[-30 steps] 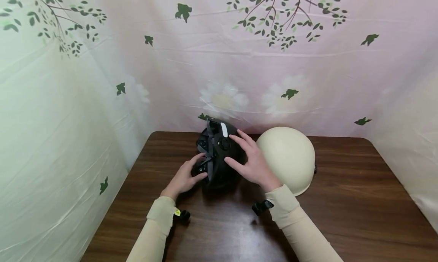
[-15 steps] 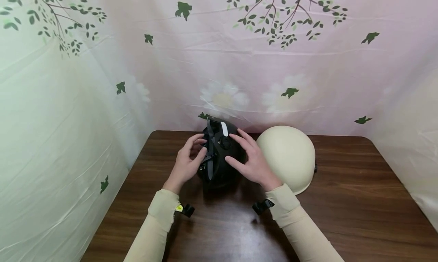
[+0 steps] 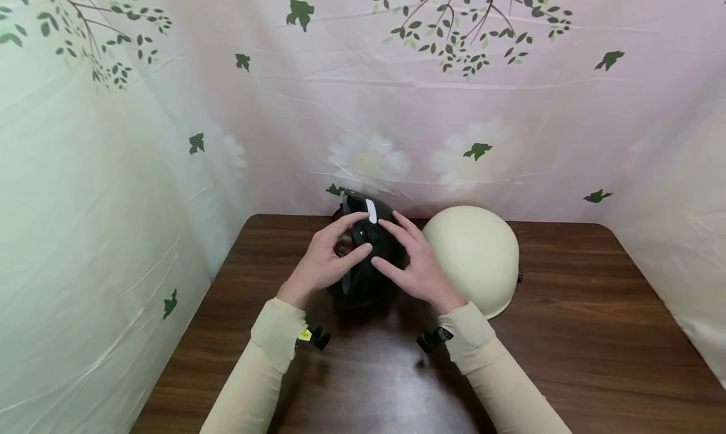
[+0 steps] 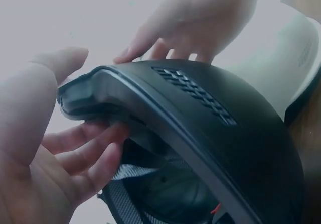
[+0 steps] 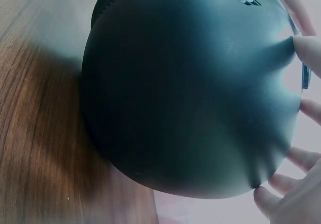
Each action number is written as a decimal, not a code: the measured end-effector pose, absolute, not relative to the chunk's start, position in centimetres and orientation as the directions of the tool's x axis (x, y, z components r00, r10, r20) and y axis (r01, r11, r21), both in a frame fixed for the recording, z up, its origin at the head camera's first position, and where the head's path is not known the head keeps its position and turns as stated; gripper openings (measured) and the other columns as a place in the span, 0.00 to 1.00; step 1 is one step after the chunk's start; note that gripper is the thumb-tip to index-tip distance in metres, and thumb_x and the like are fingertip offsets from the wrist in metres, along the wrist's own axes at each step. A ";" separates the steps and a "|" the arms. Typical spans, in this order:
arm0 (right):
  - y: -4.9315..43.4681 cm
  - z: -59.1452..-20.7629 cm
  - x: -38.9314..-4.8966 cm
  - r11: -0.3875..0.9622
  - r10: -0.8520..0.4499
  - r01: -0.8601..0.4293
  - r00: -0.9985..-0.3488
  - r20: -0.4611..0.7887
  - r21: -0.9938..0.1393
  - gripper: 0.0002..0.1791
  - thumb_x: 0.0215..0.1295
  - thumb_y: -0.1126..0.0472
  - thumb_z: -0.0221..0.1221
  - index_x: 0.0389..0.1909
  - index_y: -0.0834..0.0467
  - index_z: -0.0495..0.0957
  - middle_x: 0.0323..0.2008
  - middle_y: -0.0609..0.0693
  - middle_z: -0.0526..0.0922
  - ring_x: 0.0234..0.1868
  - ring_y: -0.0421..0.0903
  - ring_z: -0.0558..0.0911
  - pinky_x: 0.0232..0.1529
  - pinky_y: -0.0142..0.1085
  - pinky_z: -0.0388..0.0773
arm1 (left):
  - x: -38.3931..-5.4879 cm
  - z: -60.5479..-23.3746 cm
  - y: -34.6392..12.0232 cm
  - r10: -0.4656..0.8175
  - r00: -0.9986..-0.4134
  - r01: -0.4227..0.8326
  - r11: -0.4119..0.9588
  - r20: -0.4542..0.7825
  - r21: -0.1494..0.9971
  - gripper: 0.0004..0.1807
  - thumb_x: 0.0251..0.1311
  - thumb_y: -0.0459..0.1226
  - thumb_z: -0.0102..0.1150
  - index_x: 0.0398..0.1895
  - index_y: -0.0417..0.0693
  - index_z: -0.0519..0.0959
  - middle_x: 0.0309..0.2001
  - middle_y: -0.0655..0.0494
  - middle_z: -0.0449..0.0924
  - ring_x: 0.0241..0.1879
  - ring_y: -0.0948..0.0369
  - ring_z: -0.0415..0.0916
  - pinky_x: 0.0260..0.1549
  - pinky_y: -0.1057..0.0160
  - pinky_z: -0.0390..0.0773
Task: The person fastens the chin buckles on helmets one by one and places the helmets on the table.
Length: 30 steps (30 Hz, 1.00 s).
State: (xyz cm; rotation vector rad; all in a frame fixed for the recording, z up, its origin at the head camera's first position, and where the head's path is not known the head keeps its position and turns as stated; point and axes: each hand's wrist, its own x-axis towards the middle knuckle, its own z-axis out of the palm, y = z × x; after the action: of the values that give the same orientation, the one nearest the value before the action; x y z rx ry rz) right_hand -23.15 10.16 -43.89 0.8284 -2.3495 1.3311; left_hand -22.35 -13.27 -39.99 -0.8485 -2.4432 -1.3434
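Observation:
A black helmet (image 3: 363,289) lies on its side at the back of the table, its hollow facing left. A round dark knob (image 3: 370,234) and a white strip (image 3: 371,210) show on its upward side. My left hand (image 3: 326,261) reaches over the rim, thumb and forefinger spread on either side of the knob. In the left wrist view, the other fingers (image 4: 95,148) bend under the rim, near the grey straps (image 4: 123,194). My right hand (image 3: 420,270) rests against the crown with spread fingers. Whether the left thumb touches the helmet is hard to tell.
A cream helmet (image 3: 473,257) sits dome up just right of the right hand, close to the black one. The brown wooden table (image 3: 595,333) meets a printed curtain (image 3: 283,125) behind. A small black camera (image 3: 319,337) is worn on the left wrist.
My left hand has left the straps inside the black helmet and moved up and right over the rim to the knob. The right hand and both helmets stay in place.

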 end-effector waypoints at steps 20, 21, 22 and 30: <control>10.0 -43.9 -23.2 0.419 -0.351 -0.626 -0.780 0.519 -0.658 0.39 0.66 0.46 0.71 0.77 0.43 0.70 0.82 0.55 0.59 0.80 0.59 0.60 0.72 0.65 0.64 | -22.6 -41.0 -13.0 0.285 -0.862 0.467 0.125 0.419 0.876 0.18 0.69 0.29 0.65 0.61 0.46 0.79 0.53 0.44 0.77 0.39 0.51 0.87 0.35 0.61 0.87; 10.0 -44.0 -23.2 0.422 -0.352 -0.624 -0.781 0.515 -0.658 0.39 0.66 0.46 0.71 0.77 0.43 0.69 0.82 0.55 0.58 0.80 0.59 0.60 0.72 0.65 0.64 | -22.6 -41.0 -13.0 0.283 -0.860 0.469 0.109 0.425 0.877 0.18 0.69 0.29 0.65 0.61 0.45 0.79 0.53 0.43 0.77 0.39 0.51 0.87 0.35 0.62 0.86; 10.0 -44.0 -23.2 0.425 -0.354 -0.621 -0.783 0.511 -0.658 0.40 0.66 0.45 0.71 0.77 0.42 0.69 0.82 0.54 0.58 0.80 0.59 0.60 0.72 0.65 0.64 | -22.6 -41.0 -13.1 0.280 -0.858 0.470 0.095 0.430 0.877 0.18 0.69 0.28 0.65 0.60 0.43 0.79 0.52 0.43 0.76 0.38 0.51 0.86 0.34 0.62 0.86; 10.0 -43.8 -23.2 0.424 -0.355 -0.590 -0.806 0.474 -0.687 0.41 0.68 0.43 0.69 0.79 0.38 0.65 0.83 0.49 0.54 0.82 0.57 0.57 0.73 0.65 0.62 | -22.5 -41.4 -13.5 0.166 -0.894 0.419 -0.022 0.417 0.908 0.16 0.69 0.27 0.63 0.58 0.37 0.77 0.46 0.46 0.81 0.34 0.59 0.84 0.34 0.64 0.85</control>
State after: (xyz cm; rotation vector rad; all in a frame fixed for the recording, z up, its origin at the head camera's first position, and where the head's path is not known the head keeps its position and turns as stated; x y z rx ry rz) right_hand -23.23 9.98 -43.78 0.8235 -2.4236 1.3257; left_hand -22.53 -13.54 -41.39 -0.6269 -2.0575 -2.0275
